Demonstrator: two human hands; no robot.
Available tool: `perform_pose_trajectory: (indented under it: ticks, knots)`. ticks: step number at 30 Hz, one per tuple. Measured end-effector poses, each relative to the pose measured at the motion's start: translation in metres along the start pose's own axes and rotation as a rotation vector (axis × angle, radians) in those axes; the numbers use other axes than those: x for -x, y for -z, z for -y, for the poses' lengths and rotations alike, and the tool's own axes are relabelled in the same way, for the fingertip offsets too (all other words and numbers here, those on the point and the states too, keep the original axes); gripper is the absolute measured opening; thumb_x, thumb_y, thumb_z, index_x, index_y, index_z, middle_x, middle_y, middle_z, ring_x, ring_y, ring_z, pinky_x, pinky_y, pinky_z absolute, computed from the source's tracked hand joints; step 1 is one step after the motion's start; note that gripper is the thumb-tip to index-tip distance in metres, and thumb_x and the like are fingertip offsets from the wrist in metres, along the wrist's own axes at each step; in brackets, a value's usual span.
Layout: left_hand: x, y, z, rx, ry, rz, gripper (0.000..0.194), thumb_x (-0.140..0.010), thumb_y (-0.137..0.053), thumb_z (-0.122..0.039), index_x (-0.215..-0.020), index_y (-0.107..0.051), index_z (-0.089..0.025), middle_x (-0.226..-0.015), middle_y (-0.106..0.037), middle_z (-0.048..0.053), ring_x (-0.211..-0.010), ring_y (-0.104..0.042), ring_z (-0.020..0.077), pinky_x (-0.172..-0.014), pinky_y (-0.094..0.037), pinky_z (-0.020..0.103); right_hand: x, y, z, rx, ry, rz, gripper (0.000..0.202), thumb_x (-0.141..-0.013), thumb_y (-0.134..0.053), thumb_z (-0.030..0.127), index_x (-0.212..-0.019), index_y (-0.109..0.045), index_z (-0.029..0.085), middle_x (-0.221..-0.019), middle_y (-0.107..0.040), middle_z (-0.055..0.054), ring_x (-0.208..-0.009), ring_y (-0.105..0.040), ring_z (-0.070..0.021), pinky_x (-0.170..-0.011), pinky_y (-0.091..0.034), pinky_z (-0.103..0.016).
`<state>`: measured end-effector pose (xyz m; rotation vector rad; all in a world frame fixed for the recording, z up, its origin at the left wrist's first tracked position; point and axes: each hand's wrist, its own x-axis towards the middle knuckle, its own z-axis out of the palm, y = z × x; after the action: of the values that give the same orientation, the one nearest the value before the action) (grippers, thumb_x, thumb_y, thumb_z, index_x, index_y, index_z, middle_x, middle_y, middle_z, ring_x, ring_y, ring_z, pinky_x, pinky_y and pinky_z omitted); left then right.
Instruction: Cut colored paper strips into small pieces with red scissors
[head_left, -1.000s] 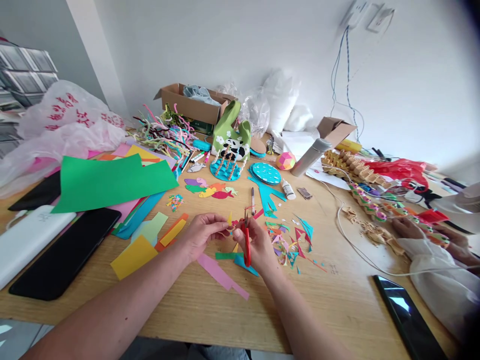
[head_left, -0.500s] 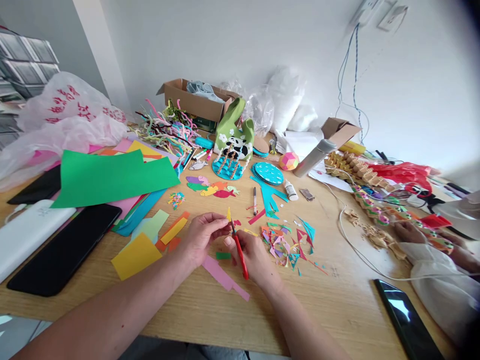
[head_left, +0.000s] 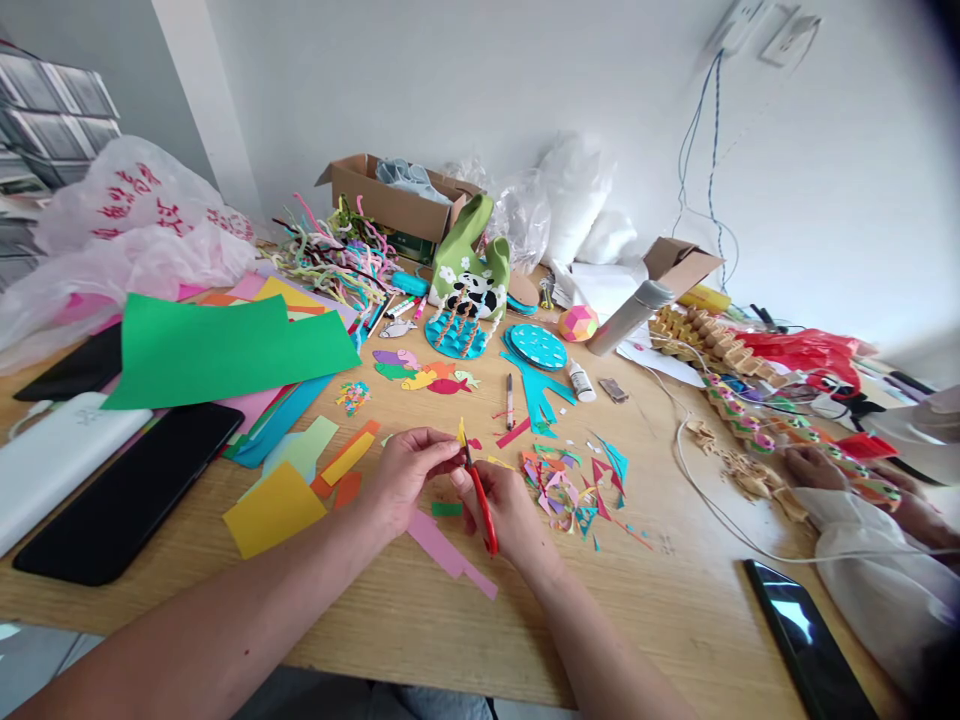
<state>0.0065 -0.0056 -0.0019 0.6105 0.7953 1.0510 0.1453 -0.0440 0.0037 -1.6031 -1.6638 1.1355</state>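
My right hand (head_left: 504, 512) is closed round a pair of red-handled scissors (head_left: 484, 505), its blades pointing up and away. Between the fingertips of my left hand (head_left: 414, 470) is a small yellow piece of paper (head_left: 461, 430), which the blades touch or nearly touch. Much of that piece is hidden by my fingers. Below my hands lie a pink paper strip (head_left: 450, 558) and a small green paper piece (head_left: 447, 509). Paper fish (head_left: 431, 376) in several colours lie beyond my hands. Scraps of cut paper (head_left: 562, 490) are heaped to the right.
At left are green sheets (head_left: 232, 350), a black tablet-like slab (head_left: 124, 505) and a yellow sheet (head_left: 276, 508). A phone (head_left: 810, 635) lies at the right front. Another person's hand (head_left: 817, 468) rests at the right, near a white cable (head_left: 720, 515). A bottle (head_left: 630, 318) stands behind.
The view has shifted very slightly. My hands keep nearly the same pose, with the scissors still at the yellow paper.
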Motion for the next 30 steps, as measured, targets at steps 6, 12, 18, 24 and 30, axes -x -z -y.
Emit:
perform_pose_trajectory:
  ticks: [6, 12, 18, 24, 30]
  knots:
    - [0.0005, -0.0004, -0.0005, -0.003, 0.002, -0.004, 0.017, -0.058, -0.079, -0.024, -0.066, -0.069, -0.012, -0.066, -0.069, 0.004, -0.063, -0.061, 0.0132, -0.064, -0.047, 0.026, -0.0014, -0.0006, -0.0009, -0.047, -0.026, 0.003, 0.046, -0.081, -0.058, 0.059, -0.061, -0.046, 0.019, -0.040, -0.052, 0.002, -0.033, -0.046, -0.0105, -0.034, -0.028, -0.018]
    - [0.0011, -0.0008, -0.0010, 0.017, 0.007, 0.002, 0.016, -0.058, -0.079, -0.023, -0.066, -0.070, -0.012, -0.067, -0.069, 0.004, -0.064, -0.061, 0.0131, -0.064, -0.047, 0.025, -0.0010, -0.0003, -0.0026, -0.045, -0.007, 0.013, 0.045, -0.082, -0.059, 0.057, -0.063, -0.047, 0.018, -0.041, -0.053, 0.002, -0.034, -0.047, -0.0099, -0.035, -0.029, -0.017]
    - [0.0015, -0.0010, -0.0005, 0.027, 0.007, -0.003, 0.015, -0.057, -0.079, -0.022, -0.065, -0.070, -0.013, -0.066, -0.068, 0.003, -0.063, -0.060, 0.0118, -0.062, -0.047, 0.024, -0.0002, -0.0002, -0.0016, -0.042, -0.008, 0.017, 0.045, -0.084, -0.056, 0.058, -0.064, -0.048, 0.018, -0.042, -0.055, 0.001, -0.034, -0.047, -0.0099, -0.035, -0.030, -0.017]
    - [0.0009, 0.0001, 0.0003, 0.025, 0.013, 0.007, 0.013, -0.058, -0.079, -0.022, -0.065, -0.070, -0.014, -0.066, -0.068, 0.002, -0.061, -0.059, 0.0106, -0.061, -0.046, 0.023, -0.0013, -0.0007, -0.0012, -0.048, 0.002, 0.015, 0.047, -0.084, -0.056, 0.058, -0.062, -0.048, 0.018, -0.042, -0.055, 0.001, -0.035, -0.048, -0.0096, -0.036, -0.032, -0.017]
    - [0.0007, -0.0001, 0.0000, 0.026, 0.011, 0.004, 0.014, -0.058, -0.079, -0.022, -0.065, -0.070, -0.014, -0.066, -0.068, 0.002, -0.062, -0.059, 0.0110, -0.061, -0.046, 0.023, -0.0010, -0.0015, -0.0033, -0.071, -0.009, 0.012, 0.045, -0.082, -0.059, 0.057, -0.062, -0.047, 0.018, -0.042, -0.054, 0.002, -0.033, -0.046, -0.0090, -0.034, -0.029, -0.017]
